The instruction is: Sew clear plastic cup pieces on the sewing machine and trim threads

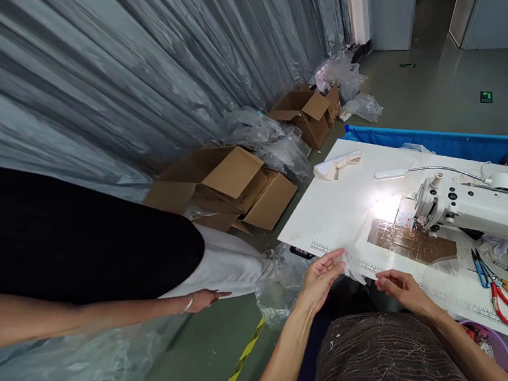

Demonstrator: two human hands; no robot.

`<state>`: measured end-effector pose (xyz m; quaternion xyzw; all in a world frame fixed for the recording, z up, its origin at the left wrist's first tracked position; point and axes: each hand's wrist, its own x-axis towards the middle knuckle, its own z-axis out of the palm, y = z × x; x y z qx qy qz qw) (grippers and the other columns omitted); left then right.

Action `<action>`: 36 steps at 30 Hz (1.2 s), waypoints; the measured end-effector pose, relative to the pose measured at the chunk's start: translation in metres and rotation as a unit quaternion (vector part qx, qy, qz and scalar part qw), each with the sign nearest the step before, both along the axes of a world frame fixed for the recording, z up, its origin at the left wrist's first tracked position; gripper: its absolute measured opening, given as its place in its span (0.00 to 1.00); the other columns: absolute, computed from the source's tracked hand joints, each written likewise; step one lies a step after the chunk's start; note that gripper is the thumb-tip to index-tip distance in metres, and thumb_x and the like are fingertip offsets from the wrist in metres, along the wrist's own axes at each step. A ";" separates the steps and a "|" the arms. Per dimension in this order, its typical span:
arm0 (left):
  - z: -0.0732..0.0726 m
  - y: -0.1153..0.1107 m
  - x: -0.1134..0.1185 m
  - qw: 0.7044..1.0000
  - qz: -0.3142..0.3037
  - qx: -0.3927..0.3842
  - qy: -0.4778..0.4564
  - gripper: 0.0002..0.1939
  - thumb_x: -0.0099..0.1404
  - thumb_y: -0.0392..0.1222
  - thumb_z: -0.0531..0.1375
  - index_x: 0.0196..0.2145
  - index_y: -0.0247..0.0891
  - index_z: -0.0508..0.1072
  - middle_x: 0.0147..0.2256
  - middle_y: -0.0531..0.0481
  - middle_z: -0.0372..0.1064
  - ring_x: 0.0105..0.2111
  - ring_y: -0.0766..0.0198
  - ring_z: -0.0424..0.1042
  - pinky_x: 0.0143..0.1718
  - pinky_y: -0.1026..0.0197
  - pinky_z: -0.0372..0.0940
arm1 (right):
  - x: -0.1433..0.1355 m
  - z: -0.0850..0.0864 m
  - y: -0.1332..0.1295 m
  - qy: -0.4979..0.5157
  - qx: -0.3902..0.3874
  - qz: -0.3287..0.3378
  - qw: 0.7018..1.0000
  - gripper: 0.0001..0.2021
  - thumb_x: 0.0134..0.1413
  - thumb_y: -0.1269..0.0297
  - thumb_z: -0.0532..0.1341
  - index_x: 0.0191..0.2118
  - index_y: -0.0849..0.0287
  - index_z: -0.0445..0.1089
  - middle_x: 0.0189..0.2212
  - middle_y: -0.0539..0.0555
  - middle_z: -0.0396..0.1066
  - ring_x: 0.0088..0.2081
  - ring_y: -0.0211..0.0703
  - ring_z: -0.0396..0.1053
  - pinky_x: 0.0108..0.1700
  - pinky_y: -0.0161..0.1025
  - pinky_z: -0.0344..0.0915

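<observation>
Brown striped cloth (376,363) covers the person's lap, nearest the camera, with loose threads that could cling to anything laid on it. Far left, a co-worker in a black top (78,238) stands close enough that a bump could jog the work. Beyond, an open cardboard box (233,173) has some see-through plastic inside; what the farther cardboard box (316,107) holds, I can't tell. The left hand (318,277) pinches a sheer white strip (352,269) at the table's front edge, thumb and fingertips closed on it; being thin and slippery-looking, it could slide out or crease. Just right of it, the right hand (401,288) has curled fingers, thumb near the index; whether they grip anything, I can't tell. Behind, a brown patterned piece (413,242) lies beside the sewing machine (472,209), where a snag could pull it askew. The red-handled scissors (504,305) reach the edge and could get knocked off, perhaps into the purple basket (502,353) below, which holds mixed scraps (482,339).
</observation>
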<state>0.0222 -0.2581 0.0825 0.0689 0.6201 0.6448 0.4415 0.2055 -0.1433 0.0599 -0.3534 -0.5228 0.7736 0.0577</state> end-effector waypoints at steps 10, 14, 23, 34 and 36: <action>0.033 0.072 -0.097 0.986 0.083 0.091 0.111 0.20 0.45 0.38 0.73 0.36 0.34 0.75 0.38 0.44 0.76 0.40 0.58 0.76 0.48 0.52 0.70 | 0.015 -0.018 -0.006 -0.074 -0.066 -0.027 0.995 0.20 0.38 0.48 0.69 0.34 0.58 0.74 0.31 0.53 0.75 0.38 0.48 0.73 0.40 0.43 0.68; 0.008 0.103 -0.123 0.980 0.151 0.077 0.105 0.14 0.51 0.33 0.68 0.36 0.36 0.71 0.39 0.46 0.74 0.42 0.62 0.75 0.51 0.56 0.69 | 0.005 -0.020 -0.005 -0.073 -0.073 -0.046 0.994 0.20 0.37 0.47 0.68 0.33 0.58 0.74 0.29 0.52 0.75 0.37 0.47 0.72 0.39 0.42 0.67; -0.071 0.088 -0.141 0.977 0.139 -0.054 0.155 0.16 0.50 0.31 0.69 0.35 0.36 0.70 0.33 0.47 0.72 0.34 0.65 0.75 0.43 0.58 0.71 | -0.011 -0.040 -0.002 -0.082 -0.084 -0.119 0.986 0.23 0.28 0.45 0.69 0.29 0.58 0.73 0.25 0.53 0.73 0.34 0.49 0.72 0.40 0.43 0.67; -0.074 0.068 -0.157 0.903 0.035 -0.130 0.408 0.17 0.54 0.40 0.64 0.44 0.37 0.74 0.41 0.40 0.64 0.47 0.45 0.68 0.53 0.37 0.62 | -0.009 -0.055 0.018 -0.108 -0.187 -0.127 0.968 0.16 0.42 0.51 0.68 0.33 0.57 0.71 0.32 0.55 0.77 0.32 0.44 0.76 0.30 0.35 0.68; -0.075 0.064 -0.149 0.873 0.040 -0.132 0.467 0.16 0.57 0.41 0.61 0.44 0.37 0.74 0.47 0.38 0.60 0.55 0.41 0.59 0.58 0.34 0.54 | -0.006 -0.052 0.022 -0.105 -0.208 -0.112 0.966 0.16 0.43 0.51 0.69 0.34 0.58 0.72 0.33 0.55 0.78 0.34 0.44 0.76 0.31 0.35 0.69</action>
